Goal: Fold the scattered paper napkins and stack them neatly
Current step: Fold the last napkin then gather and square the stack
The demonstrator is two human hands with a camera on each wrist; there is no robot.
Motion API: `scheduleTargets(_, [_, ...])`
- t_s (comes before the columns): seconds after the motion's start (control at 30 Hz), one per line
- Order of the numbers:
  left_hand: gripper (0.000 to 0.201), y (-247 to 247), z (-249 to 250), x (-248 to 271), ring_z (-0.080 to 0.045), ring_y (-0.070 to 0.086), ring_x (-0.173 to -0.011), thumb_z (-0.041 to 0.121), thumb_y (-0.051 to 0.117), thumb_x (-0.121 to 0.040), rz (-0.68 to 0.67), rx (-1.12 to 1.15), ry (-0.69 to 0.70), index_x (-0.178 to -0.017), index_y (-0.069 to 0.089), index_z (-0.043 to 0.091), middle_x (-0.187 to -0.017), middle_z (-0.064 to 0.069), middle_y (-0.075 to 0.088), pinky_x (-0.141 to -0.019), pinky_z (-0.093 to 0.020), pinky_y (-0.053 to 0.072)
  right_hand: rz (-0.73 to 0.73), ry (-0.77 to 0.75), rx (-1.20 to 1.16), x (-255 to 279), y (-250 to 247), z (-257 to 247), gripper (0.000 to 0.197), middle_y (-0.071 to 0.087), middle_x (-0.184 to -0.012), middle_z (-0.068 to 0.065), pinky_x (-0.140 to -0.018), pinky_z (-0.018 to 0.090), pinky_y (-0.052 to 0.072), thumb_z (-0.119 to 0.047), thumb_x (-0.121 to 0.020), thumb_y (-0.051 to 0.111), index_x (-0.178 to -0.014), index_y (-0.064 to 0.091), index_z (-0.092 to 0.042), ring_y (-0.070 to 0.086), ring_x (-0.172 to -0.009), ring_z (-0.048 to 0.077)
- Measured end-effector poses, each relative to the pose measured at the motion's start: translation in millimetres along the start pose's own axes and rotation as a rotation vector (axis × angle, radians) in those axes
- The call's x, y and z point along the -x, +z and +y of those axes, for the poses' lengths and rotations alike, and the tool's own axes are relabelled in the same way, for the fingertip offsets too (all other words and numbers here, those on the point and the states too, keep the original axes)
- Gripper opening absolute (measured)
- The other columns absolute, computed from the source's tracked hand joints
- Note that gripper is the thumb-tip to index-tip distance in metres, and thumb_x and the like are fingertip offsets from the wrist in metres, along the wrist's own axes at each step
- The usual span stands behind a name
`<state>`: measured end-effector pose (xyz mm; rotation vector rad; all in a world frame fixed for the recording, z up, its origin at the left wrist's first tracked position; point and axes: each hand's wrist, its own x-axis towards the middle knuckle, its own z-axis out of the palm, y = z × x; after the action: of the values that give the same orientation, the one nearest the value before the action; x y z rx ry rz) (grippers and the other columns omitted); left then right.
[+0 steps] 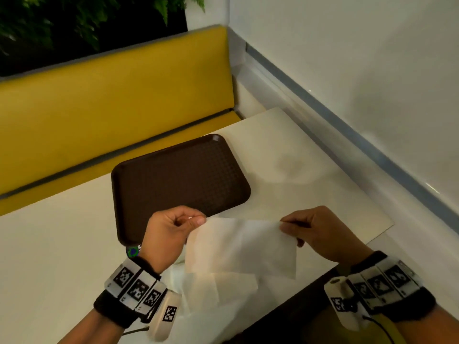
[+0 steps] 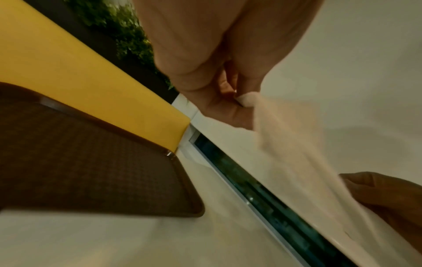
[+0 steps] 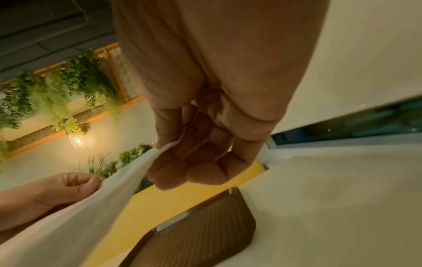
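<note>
A thin white paper napkin (image 1: 242,247) hangs spread out above the table's near edge. My left hand (image 1: 173,229) pinches its top left corner between thumb and forefinger. My right hand (image 1: 315,232) pinches the top right corner. In the left wrist view the napkin (image 2: 297,162) runs from my left hand (image 2: 228,94) down toward the right hand (image 2: 383,195). From the right wrist, the right hand (image 3: 182,144) grips the napkin (image 3: 91,207) edge and the left hand (image 3: 68,186) holds the far end. More loose napkins (image 1: 218,299) lie crumpled on the table below.
An empty brown tray (image 1: 178,184) sits on the white table (image 1: 62,244) just beyond my hands. A yellow bench (image 1: 111,100) runs behind the table, with plants above it. A white wall (image 1: 360,58) closes the right side.
</note>
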<state>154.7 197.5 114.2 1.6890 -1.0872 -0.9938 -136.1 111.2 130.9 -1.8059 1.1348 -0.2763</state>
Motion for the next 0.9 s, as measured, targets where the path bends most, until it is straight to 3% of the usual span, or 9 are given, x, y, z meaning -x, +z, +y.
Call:
scheduleTargets(0.1, [0.01, -7, -23, 25, -0.007, 0.058, -0.052, 0.008, 0.072, -0.081, 0.072, -0.003, -0.082, -0.074, 0.075, 0.015, -0.064, -0.003, 0.071, -0.047, -0.023, 0.049, -0.091, -0.017, 0.035, -11, 20, 4, 0.012, 0.068, -0.069, -0.026, -0.058, 0.015, 0.051, -0.021, -0.091, 0.061, -0.091, 0.073, -0.022, 0.062, -0.059, 0.002])
scheduleTargets(0.2, [0.014, -9, -62, 48, -0.004, 0.053, -0.045, 0.005, 0.071, -0.082, 0.116, -0.053, -0.199, -0.073, 0.072, 0.015, -0.056, 0.004, 0.066, -0.043, -0.02, 0.045, -0.161, -0.003, 0.051, -24, 50, 15, 0.014, 0.069, -0.066, -0.008, -0.057, 0.016, 0.05, -0.021, -0.09, 0.063, -0.083, 0.075, -0.018, 0.061, -0.056, 0.005])
scheduleTargets(0.3, [0.014, -8, -107, 63, -0.003, 0.055, -0.052, 0.014, 0.071, -0.084, 0.109, -0.224, -0.268, -0.073, 0.069, 0.023, -0.058, 0.009, 0.063, -0.052, -0.016, 0.046, -0.202, 0.018, 0.133, -39, 88, 35, 0.015, 0.068, -0.063, -0.003, -0.059, 0.022, 0.05, -0.025, -0.088, 0.065, -0.077, 0.072, -0.017, 0.06, -0.054, 0.006])
scheduleTargets(0.37, [0.01, -3, -128, 65, -0.002, 0.056, -0.06, 0.019, 0.07, -0.085, 0.099, -0.333, -0.25, -0.077, 0.068, 0.024, -0.066, 0.012, 0.064, -0.062, -0.015, 0.045, -0.193, 0.03, 0.208, -47, 110, 47, 0.016, 0.068, -0.063, -0.001, -0.061, 0.026, 0.051, -0.026, -0.087, 0.065, -0.077, 0.071, -0.016, 0.06, -0.055, 0.007])
scheduleTargets(0.47, [0.007, 3, -147, 59, -0.013, 0.058, -0.073, 0.022, 0.065, -0.089, 0.123, -0.455, -0.197, -0.09, 0.069, 0.016, -0.085, 0.005, 0.066, -0.074, -0.026, 0.048, -0.141, 0.043, 0.324, -56, 135, 61, 0.016, 0.065, -0.064, -0.002, -0.064, 0.033, 0.053, -0.027, -0.089, 0.063, -0.08, 0.069, -0.016, 0.06, -0.06, 0.013])
scheduleTargets(0.57, [0.012, 7, -163, 55, -0.022, 0.059, -0.084, 0.027, 0.06, -0.091, 0.082, -0.588, -0.185, -0.093, 0.064, 0.016, -0.094, 0.0, 0.063, -0.075, -0.033, 0.05, -0.117, 0.079, 0.433, -59, 150, 68, 0.015, 0.063, -0.067, -0.001, -0.065, 0.04, 0.055, -0.033, -0.091, 0.056, -0.085, 0.061, -0.021, 0.06, -0.064, 0.02])
scheduleTargets(0.7, [0.015, 9, -174, 56, -0.025, 0.054, -0.092, 0.028, 0.062, -0.089, 0.07, -0.659, -0.167, -0.096, 0.06, 0.015, -0.099, -0.002, 0.055, -0.076, -0.038, 0.051, -0.108, 0.104, 0.501, -54, 162, 66, 0.013, 0.061, -0.084, 0.0, -0.065, 0.037, 0.052, -0.032, -0.094, 0.047, -0.097, 0.05, -0.019, 0.059, -0.074, 0.023])
scheduleTargets(0.83, [0.029, 13, -162, 67, -0.026, 0.051, -0.093, 0.029, 0.069, -0.084, 0.155, -0.786, 0.011, -0.109, 0.061, 0.018, -0.108, -0.004, 0.055, -0.077, -0.039, 0.05, 0.081, -0.099, 0.624, -37, 165, 65, 0.028, 0.053, -0.106, 0.001, -0.072, 0.034, 0.051, -0.026, -0.085, 0.061, -0.111, 0.053, -0.019, 0.053, -0.088, 0.021])
scheduleTargets(0.9, [0.029, 22, -153, 79, -0.026, 0.052, -0.095, 0.03, 0.068, -0.083, 0.08, -0.856, 0.149, -0.11, 0.061, 0.022, -0.112, -0.002, 0.057, -0.075, -0.039, 0.049, 0.079, -0.235, 0.715, -24, 168, 63, 0.029, 0.054, -0.109, 0.0, -0.075, 0.034, 0.049, -0.026, -0.08, 0.066, -0.107, 0.059, -0.021, 0.049, -0.094, 0.021])
